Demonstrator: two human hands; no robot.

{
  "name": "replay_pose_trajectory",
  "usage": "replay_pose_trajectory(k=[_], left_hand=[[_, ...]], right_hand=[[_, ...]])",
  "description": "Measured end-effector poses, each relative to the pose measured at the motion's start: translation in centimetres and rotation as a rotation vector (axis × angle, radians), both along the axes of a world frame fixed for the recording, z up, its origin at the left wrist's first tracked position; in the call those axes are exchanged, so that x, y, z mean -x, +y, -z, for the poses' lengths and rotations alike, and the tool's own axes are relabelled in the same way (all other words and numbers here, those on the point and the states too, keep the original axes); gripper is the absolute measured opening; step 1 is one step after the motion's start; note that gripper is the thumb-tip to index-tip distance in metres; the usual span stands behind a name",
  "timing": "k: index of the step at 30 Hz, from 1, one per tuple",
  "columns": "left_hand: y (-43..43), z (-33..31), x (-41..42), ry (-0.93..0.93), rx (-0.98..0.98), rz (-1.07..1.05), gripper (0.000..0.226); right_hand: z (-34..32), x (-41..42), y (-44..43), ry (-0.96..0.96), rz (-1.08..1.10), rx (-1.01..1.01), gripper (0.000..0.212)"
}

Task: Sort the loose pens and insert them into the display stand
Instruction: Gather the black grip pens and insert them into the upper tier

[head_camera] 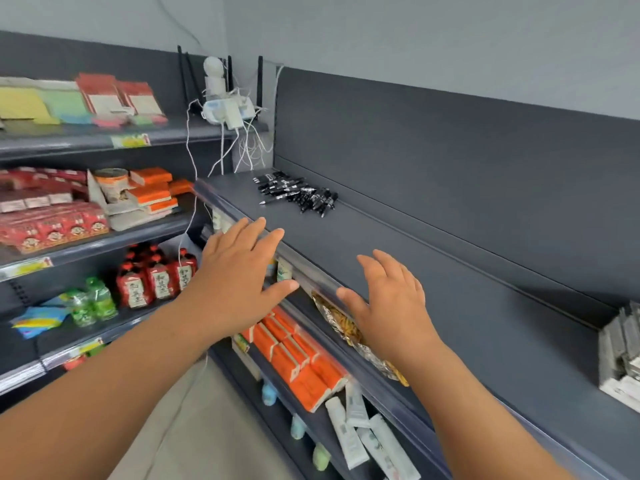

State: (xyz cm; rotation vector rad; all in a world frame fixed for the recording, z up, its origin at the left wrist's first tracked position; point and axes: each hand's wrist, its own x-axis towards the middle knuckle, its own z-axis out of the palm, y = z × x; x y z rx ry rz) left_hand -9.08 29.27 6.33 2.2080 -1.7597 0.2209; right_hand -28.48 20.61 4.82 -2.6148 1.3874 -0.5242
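Left fingers: straight and spread, they held nothing; the tips were at the front edge of the top shelf.
Right fingers: spread and a little bent, they also held nothing, over the same edge.
Hands: the left hand and the right hand were palm down, apart from each other.
Pens: a loose black pile lay further back on the top shelf, well apart from both hands.
Grey stand: on the same shelf at the right border, blurred.
Below: orange boxes on a lower shelf.
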Motion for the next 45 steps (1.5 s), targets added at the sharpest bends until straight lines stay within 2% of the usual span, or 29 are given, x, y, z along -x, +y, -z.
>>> replay_pose_trajectory(k=[8, 16, 20, 27, 33, 39, 45], left_hand=[[-4.9, 1.3, -6.1, 0.033, -0.012, -0.012, 0.079], [-15.4, 0.8, -12.9, -0.007, 0.003, -0.044, 0.075], [-21.2, 1.2, -15.4, -0.039, 0.028, -0.067, 0.062], [-29.7, 4.2, -19.8, -0.019, -0.046, -0.083, 0.043], [-36.5, 6.4, -25.0, -0.076, -0.06, 0.006, 0.035], [-41.1, 8.5, -28.6, -0.159, -0.156, 0.166, 0.032], [-42.8, 7.1, -30.8, -0.013, -0.076, 0.337, 0.025]], right_hand=[[0.3, -6.2, -5.5, 0.001, -0.005, -0.037, 0.063], [1.2, -12.7, -16.1, -0.041, 0.011, -0.089, 0.064], [1.5, -15.5, -21.3, -0.05, 0.023, -0.098, 0.063], [3.5, -19.3, -26.7, -0.028, 0.08, -0.158, 0.063], [4.1, -23.2, -30.5, -0.062, 0.216, -0.144, 0.062], [4.5, -27.8, -33.3, -0.08, 0.372, -0.164, 0.061], [5.2, -31.0, -35.1, -0.103, 0.525, -0.196, 0.062]])
